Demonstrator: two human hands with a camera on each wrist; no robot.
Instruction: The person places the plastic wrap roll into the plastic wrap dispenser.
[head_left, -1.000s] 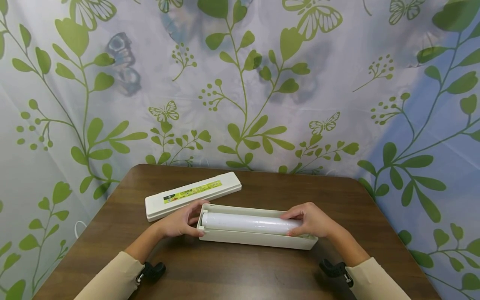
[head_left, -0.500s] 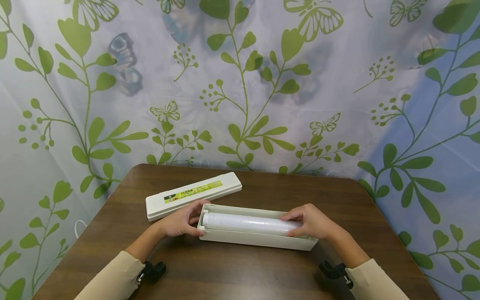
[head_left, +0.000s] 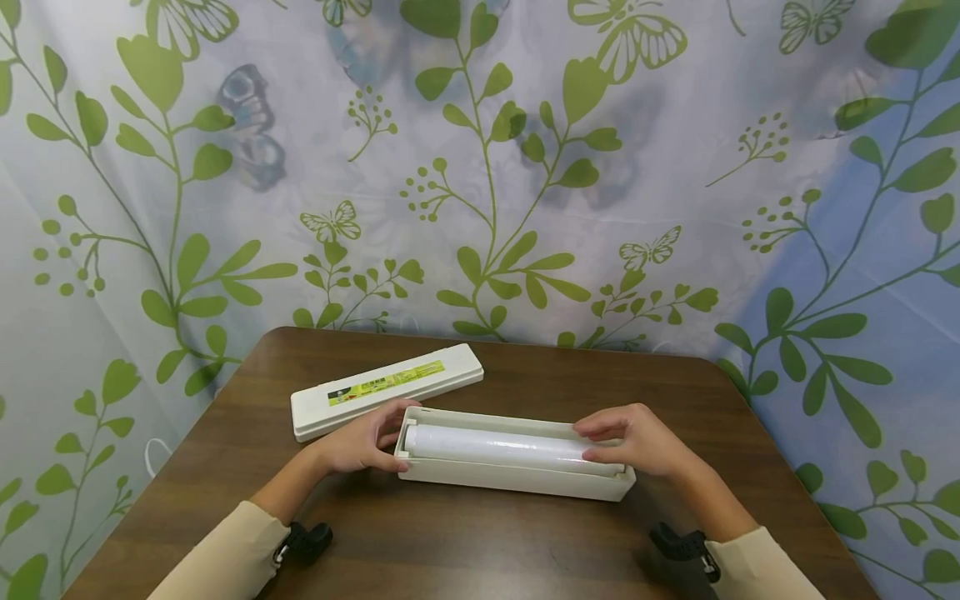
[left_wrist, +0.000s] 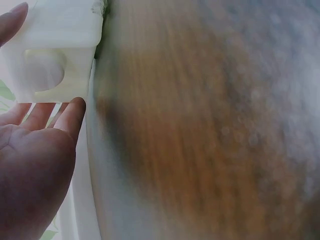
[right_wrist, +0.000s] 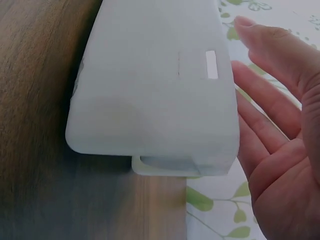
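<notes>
Pinching the left end of a long, smooth white box (head_left: 517, 479) at the lower middle, the left hand (head_left: 363, 442) holds it, while the right hand (head_left: 637, 440) sits wide above the other end. Inside lies a shiny round white roll (head_left: 495, 444), its right tip partly hidden by fingers. Behind, left of center, a flat lid (head_left: 390, 397) with a yellow-green sticker (head_left: 386, 383) rests on the brown wood table (head_left: 480, 550).

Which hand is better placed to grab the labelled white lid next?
Probably the left hand: the white lid lies just beyond it, while the right hand is at the opposite end of the open box. The left does grip the box, though, so it would need to let go.
</notes>
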